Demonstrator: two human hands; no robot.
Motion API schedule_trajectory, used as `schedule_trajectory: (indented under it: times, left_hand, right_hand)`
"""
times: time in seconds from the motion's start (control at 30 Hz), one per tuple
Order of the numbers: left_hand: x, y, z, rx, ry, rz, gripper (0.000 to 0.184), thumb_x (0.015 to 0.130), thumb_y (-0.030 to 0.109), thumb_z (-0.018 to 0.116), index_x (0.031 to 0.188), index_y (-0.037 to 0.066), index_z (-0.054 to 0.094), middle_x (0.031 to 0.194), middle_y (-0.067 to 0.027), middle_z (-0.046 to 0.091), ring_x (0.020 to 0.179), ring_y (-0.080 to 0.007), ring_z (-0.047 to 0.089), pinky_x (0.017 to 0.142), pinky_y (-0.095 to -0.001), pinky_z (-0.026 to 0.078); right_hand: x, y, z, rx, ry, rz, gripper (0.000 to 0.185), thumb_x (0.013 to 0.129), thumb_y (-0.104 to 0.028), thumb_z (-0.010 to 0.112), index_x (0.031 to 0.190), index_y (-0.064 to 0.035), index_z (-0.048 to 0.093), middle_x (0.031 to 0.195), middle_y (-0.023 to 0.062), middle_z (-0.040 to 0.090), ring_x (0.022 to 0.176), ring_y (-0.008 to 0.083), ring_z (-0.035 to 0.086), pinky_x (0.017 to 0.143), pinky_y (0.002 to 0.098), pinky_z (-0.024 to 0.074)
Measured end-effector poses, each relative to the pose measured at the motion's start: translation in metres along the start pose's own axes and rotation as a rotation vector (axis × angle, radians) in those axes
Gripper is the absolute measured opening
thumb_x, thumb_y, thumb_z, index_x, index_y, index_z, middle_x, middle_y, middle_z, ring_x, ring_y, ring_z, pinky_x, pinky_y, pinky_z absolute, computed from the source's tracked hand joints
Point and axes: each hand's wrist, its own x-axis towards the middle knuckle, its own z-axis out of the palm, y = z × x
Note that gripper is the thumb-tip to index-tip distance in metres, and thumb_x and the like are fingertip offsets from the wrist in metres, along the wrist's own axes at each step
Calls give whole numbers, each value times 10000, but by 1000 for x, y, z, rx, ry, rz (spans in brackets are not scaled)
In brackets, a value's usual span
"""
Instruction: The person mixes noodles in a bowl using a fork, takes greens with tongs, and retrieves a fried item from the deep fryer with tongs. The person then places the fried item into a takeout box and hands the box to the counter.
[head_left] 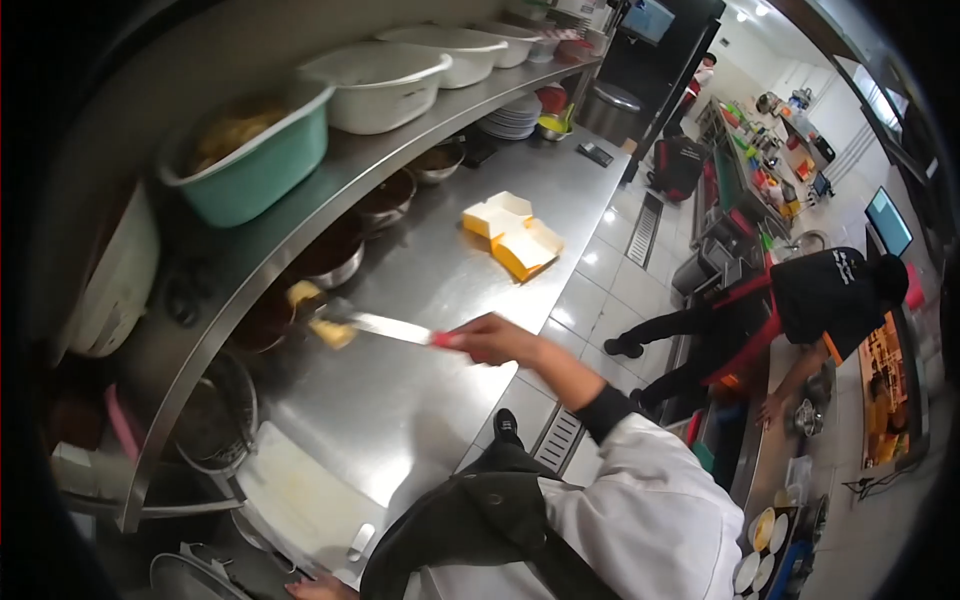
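My right hand is closed round the red handle of a long metal utensil. The utensil reaches left across the steel counter, near the metal bowls under the shelf. Its far end is blurred, with pale yellow food pieces at it; whether they rest on it or are gripped by it I cannot tell. Only part of my left hand shows at the bottom edge, near the white cutting board; its fingers are mostly hidden. An open yellow-and-white cardboard box lies on the counter beyond my right hand.
Above the counter's left side runs a steel shelf, carrying a green tub and several white tubs. Beneath it stand metal bowls and stacked plates. A co-worker leans over the opposite counter, across a tiled aisle.
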Motion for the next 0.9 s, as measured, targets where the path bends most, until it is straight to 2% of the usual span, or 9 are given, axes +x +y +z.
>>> schedule_trajectory:
  times: [0.07, 0.17, 0.3, 0.37, 0.43, 0.5, 0.6, 0.7, 0.9]
  left_hand:
    - [-10, -51, 128, 573, 413, 298, 402, 902, 289, 461, 1223, 47, 464, 1086, -111, 531, 986, -233, 504, 879, -396, 414]
    - [-14, -153, 264, 1010, 643, 200, 348, 898, 220, 464, 1207, 58, 470, 1109, -98, 499, 993, -210, 471, 867, -358, 411]
    - [-15, -376, 342, 995, -73, -306, 511, 783, -4, 611, 1253, 85, 431, 1187, -63, 425, 997, -175, 457, 826, -314, 440]
    - [-21, -484, 417, 1005, -260, -495, 716, 776, 149, 718, 1348, 100, 290, 1235, -92, 375, 1007, -186, 456, 806, -330, 466]
    - [-25, -572, 460, 1060, -352, -510, 840, 762, 232, 738, 1381, 64, 196, 1298, -177, 286, 1112, -262, 431, 858, -388, 461]
    - [-27, -656, 490, 1406, -417, -169, 870, 744, 235, 751, 1386, 67, 188, 1267, -187, 348, 1087, -254, 471, 815, -364, 492]
    - [-21, -687, 535, 1591, -396, -364, 754, 728, 184, 736, 1334, 45, 309, 1148, -182, 478, 1029, -263, 524, 806, -363, 489]
    - [-9, -688, 528, 1477, -474, -371, 520, 719, 99, 685, 1192, 28, 482, 935, -126, 577, 852, -225, 591, 727, -334, 502]
    - [-1, -683, 528, 1367, -301, -349, 288, 719, 51, 645, 1002, 11, 610, 805, -79, 598, 607, -152, 579, 586, -275, 482]
  right_hand:
    - [-37, 9, -95, -61, 163, -33, 366, 847, -344, 643, 1058, -47, 673, 566, -33, 435, 472, 40, 366, 416, 195, 287]
    - [-73, 25, -230, -117, 319, -93, 362, 867, -300, 621, 1126, -49, 642, 586, -57, 432, 497, 33, 363, 428, 188, 288]
    - [-55, 98, -392, -81, 356, -108, 389, 860, -275, 639, 1152, -17, 618, 620, -56, 455, 515, 32, 376, 444, 191, 300]
    - [-38, 131, -442, 7, 377, -87, 397, 856, -256, 650, 1157, 0, 608, 643, -52, 471, 535, 30, 388, 463, 191, 312]
    - [-33, 149, -458, 64, 334, -131, 402, 847, -241, 662, 1157, 9, 604, 661, -49, 471, 555, 25, 388, 481, 189, 318]
    - [-20, 176, -491, -10, 290, -119, 434, 841, -253, 672, 1154, 38, 592, 728, -26, 560, 634, 39, 480, 543, 210, 389]
    - [10, 202, -529, -286, 351, -386, 447, 825, -275, 689, 1144, 25, 596, 782, 61, 658, 676, 104, 586, 595, 258, 452]
    - [24, 171, -548, -553, 293, -333, 431, 797, -287, 705, 1117, -13, 617, 808, 155, 675, 691, 213, 659, 624, 311, 491]
    - [60, 149, -570, -944, 202, -504, 368, 765, -300, 710, 1061, -91, 645, 702, 129, 647, 604, 300, 629, 549, 356, 487]
